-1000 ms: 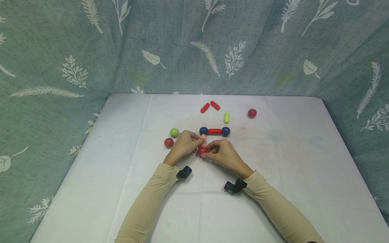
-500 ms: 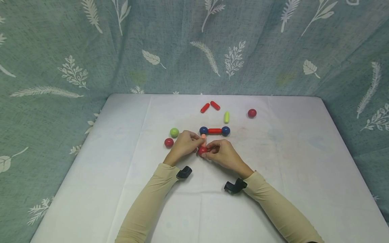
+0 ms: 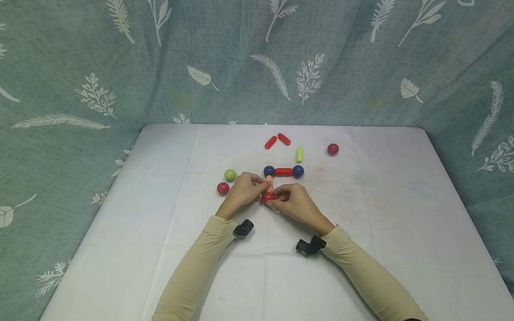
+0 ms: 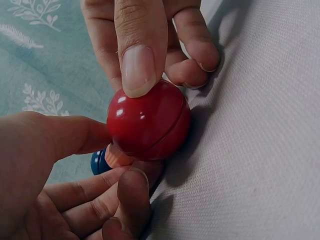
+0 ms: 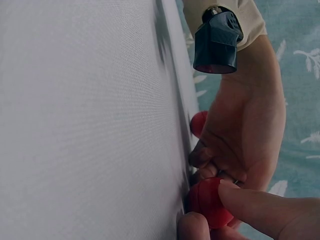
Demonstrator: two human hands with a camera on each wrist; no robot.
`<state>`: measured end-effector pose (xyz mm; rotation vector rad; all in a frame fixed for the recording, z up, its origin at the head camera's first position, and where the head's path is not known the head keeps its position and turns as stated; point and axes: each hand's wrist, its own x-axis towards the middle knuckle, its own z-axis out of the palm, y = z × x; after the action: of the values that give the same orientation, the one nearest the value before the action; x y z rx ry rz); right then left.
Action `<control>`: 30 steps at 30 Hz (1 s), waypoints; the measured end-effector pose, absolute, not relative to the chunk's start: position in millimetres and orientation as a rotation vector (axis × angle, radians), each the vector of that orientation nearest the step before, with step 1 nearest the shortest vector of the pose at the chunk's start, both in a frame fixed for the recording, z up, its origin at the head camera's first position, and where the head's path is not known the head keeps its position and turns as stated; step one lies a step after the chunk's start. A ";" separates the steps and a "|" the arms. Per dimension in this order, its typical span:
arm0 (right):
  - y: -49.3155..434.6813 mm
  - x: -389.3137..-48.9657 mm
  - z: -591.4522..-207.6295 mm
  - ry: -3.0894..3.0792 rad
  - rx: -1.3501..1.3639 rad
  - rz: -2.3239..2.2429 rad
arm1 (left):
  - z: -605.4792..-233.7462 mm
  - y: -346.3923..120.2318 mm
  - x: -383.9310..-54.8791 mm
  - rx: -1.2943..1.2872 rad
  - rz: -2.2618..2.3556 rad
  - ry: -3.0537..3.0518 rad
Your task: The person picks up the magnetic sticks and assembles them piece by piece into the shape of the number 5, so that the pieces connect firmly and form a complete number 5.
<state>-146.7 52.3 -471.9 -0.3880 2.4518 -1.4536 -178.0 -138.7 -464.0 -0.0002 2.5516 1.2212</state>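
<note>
In the head view a red ball [image 3: 267, 198] sits at the near end of a peach rod [image 3: 269, 180]. The rod's far end meets a blue ball [image 3: 269, 171], which a red rod [image 3: 283, 171] links to a second blue ball [image 3: 298, 171]. My left hand [image 3: 245, 191] pinches the peach rod beside the red ball. My right hand [image 3: 295, 203] grips the red ball, its thumb [image 4: 139, 70] pressed on the surface in the left wrist view. Behind the ball, part of the peach rod [image 4: 117, 157] shows between the left thumb and fingers.
A green ball [image 3: 230, 174] and another red ball [image 3: 223, 188] lie left of the left hand. Farther back are two loose red rods [image 3: 271, 142], a yellow-green rod [image 3: 299, 155] and a red ball [image 3: 333, 149]. The white table [image 3: 361, 267] ends at a leaf-patterned curtain [image 3: 241, 53].
The joined piece with the blue balls, along with the peach rod and the held red ball, has shifted slightly away from me. Both hands keep nearly the same place and hold.
</note>
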 end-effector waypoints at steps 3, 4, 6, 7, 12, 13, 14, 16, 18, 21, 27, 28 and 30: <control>52.2 -146.7 -471.5 2.450 -0.382 -1.454 | -464.4 -138.5 -178.1 0.000 1.229 2.548; 52.2 -146.7 -471.5 2.448 -0.379 -1.457 | -464.3 -138.5 -178.1 0.000 1.230 2.546; 52.3 -146.6 -471.3 2.446 -0.372 -1.463 | -464.0 -138.7 -178.2 0.003 1.230 2.538; 52.3 -146.6 -471.3 2.445 -0.369 -1.466 | -463.7 -138.9 -178.3 0.005 1.232 2.531; 52.6 -146.5 -471.4 2.446 -0.371 -1.470 | -460.9 -141.3 -179.4 0.018 1.241 2.486; 52.6 -146.4 -471.3 2.448 -0.373 -1.467 | -460.1 -141.9 -179.5 0.020 1.237 2.477; 52.6 -146.4 -471.2 2.450 -0.375 -1.465 | -459.1 -142.6 -179.6 0.022 1.230 2.471; 52.6 -146.3 -470.9 2.456 -0.380 -1.459 | -457.0 -144.0 -179.6 0.024 1.212 2.461; 52.6 -146.2 -470.8 2.459 -0.382 -1.456 | -455.4 -145.3 -179.3 0.026 1.190 2.455; 52.7 -146.3 -470.7 2.462 -0.385 -1.449 | -454.3 -146.8 -179.0 0.029 1.161 2.450; 53.1 -146.5 -471.1 2.453 -0.390 -1.458 | -454.6 -149.1 -178.2 0.045 1.123 2.440; 53.3 -146.6 -471.1 2.449 -0.390 -1.463 | -454.5 -149.5 -178.0 0.055 1.119 2.440; 53.6 -146.7 -470.9 2.441 -0.387 -1.475 | -453.8 -149.8 -177.7 0.077 1.109 2.440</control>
<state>-146.7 53.6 -470.9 -0.3865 2.4407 -1.4749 -177.7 -149.8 -453.8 0.0770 2.4404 1.1087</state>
